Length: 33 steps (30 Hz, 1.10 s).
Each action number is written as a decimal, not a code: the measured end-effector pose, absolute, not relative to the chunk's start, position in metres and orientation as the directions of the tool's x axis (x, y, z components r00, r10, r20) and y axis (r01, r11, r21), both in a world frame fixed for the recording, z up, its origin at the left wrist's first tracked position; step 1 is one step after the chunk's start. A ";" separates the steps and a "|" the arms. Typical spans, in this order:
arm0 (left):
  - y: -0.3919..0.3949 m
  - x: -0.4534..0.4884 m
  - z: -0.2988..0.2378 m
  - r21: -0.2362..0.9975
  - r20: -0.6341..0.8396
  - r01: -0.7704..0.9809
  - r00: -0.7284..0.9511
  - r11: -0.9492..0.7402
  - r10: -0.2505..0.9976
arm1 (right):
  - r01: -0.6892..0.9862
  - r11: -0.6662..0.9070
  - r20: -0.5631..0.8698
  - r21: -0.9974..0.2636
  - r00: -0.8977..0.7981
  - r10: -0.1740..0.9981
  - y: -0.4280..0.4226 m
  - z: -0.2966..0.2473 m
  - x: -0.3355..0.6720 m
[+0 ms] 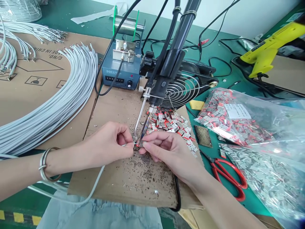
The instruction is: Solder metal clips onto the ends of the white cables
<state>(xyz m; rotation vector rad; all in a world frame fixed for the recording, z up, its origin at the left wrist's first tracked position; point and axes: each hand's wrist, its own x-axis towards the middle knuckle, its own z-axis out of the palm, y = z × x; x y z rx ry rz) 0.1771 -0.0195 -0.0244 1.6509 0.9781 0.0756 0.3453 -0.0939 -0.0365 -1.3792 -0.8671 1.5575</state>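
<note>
Clock ctr = iron tip, 12 = away from wearer.

L hand (116,141): at 9, thumb + fingertips pinched tog. on end of white cable (97,183); cable loops out below L wrist, sagging twd 7–8. Metal bangle (43,167) on L wrist.

R hand (164,148): at 3–4, thumb + index clamped on small connector (140,144), mostly hidden by fingers. Connector sits at ctr, right under tip of soldering iron (145,125), its red part facing cable end. Tip/connector contact: can't tell. Solder feed tube (140,115) slants down to same spot from 12, just L of iron.

Work over cardboard sheet (114,187), dark specks scattered about ctr, esp. 5–6.

Surroundings: blue ctrl box (114,68) at 11, solder spool (125,25) behind it, approx 12. Fan (175,92) at 1–2, partly behind stand. Loose connector pile (181,127) at 2, red + silver, near R hand. Brown pad (203,136) at 3. Bag of connectors (214,105) just before 3; red-handled cutters (228,176) btwn 3 and 4; bag of metal pcs (274,178) approx 4. White cable bundle (71,92) curving 9→11.
</note>
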 end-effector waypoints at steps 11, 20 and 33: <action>-0.019 0.178 -0.018 0.833 -0.466 0.550 0.644 0.056 0.607 | -0.190 -0.366 -0.358 -0.911 -0.078 0.931 -0.093 -0.038 0.348; -0.022 0.180 -0.011 0.831 -0.490 0.545 0.622 0.111 0.611 | -0.228 -0.369 -0.352 -0.901 -0.111 0.929 -0.095 -0.040 0.350; -0.020 0.181 -0.012 0.825 -0.490 0.559 0.632 0.084 0.600 | -0.229 -0.385 -0.380 -0.894 -0.066 0.923 -0.096 -0.038 0.347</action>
